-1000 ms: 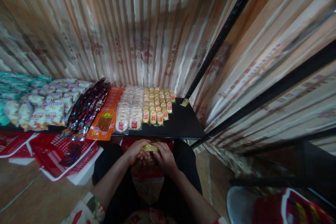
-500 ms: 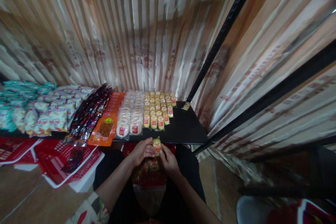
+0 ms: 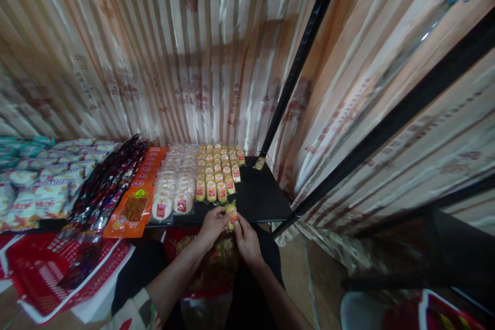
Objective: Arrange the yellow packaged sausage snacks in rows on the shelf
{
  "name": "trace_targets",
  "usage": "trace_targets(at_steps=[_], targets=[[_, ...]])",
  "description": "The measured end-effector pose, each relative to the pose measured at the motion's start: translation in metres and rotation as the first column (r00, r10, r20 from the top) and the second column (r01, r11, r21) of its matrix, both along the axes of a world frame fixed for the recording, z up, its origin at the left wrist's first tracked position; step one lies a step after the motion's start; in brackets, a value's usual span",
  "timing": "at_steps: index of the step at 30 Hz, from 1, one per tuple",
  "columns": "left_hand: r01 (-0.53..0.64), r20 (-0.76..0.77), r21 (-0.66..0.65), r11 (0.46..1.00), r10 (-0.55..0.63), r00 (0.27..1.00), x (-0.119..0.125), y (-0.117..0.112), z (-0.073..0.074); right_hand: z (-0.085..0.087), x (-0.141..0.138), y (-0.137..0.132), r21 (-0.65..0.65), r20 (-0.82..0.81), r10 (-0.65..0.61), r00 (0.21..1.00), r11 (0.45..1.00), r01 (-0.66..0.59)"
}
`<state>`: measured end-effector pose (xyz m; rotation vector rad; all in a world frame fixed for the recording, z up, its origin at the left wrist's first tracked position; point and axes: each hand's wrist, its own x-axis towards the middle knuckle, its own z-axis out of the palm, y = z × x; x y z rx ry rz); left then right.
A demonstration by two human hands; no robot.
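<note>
Between my two hands is a small yellow wrapped snack (image 3: pixel 232 212) with an orange-red label, held in front of the shelf edge. My left hand (image 3: pixel 215 224) has its fingertips closed on the packet's left side. From the right, my right hand (image 3: pixel 246 237) pinches it with thumb and fingers. Just beyond, rows of matching yellow snack packets (image 3: pixel 211 191) lie on the black shelf (image 3: pixel 257 196). Below my hands, between my knees, sits a clear bag (image 3: pixel 220 263) of more yellow packets, partly hidden by my forearms.
Left along the shelf lie round white wrapped crackers (image 3: pixel 162 207), an orange snack pack (image 3: pixel 131 206), dark shiny packets (image 3: pixel 104 185) and white snack bags (image 3: pixel 50 198). A red basket (image 3: pixel 42 268) stands below. Black posts (image 3: pixel 290 77) and a curtain (image 3: pixel 193 62) enclose the shelf.
The view has swung to the right, so the shelf goods appear farther left and lower. Both hands still hold the yellow snack, now turned more upright, and my left fingers have closed in on it.
</note>
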<state>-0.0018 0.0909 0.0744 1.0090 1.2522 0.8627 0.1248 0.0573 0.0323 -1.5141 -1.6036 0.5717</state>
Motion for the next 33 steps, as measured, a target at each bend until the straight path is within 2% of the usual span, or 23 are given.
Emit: trace_targets(at_steps=[4,7,10,14,24,28,33], targets=[[-0.016,-0.234,0.102,0.995,0.04,0.971,0.013,0.011,0.001,0.0,0.007,0.008,0.023,0.059,-0.071,0.996,0.997,0.07],[0.003,-0.328,0.202,0.979,0.065,0.942,0.023,0.017,0.0,0.0,0.012,0.014,0.068,0.13,-0.13,0.983,0.99,0.122],[-0.003,-0.358,0.26,0.966,0.099,0.928,0.032,0.021,-0.003,-0.001,0.016,0.018,0.094,0.151,-0.156,0.976,0.985,0.143],[0.024,-0.403,0.265,0.964,0.088,0.911,0.042,0.024,-0.003,-0.006,0.02,0.024,0.096,0.117,-0.169,0.979,0.983,0.158],[0.11,-0.555,0.235,0.966,0.04,0.831,0.058,0.034,0.014,-0.024,0.031,0.049,0.149,0.115,-0.227,0.967,0.967,0.209],[0.102,-0.522,0.233,0.967,0.036,0.852,0.064,0.044,0.012,-0.023,0.036,0.061,0.158,0.097,-0.238,0.966,0.962,0.221],[0.056,-0.476,0.227,0.972,0.06,0.878,0.068,0.049,0.009,-0.019,0.04,0.081,0.084,0.071,-0.274,0.959,0.96,0.268]])
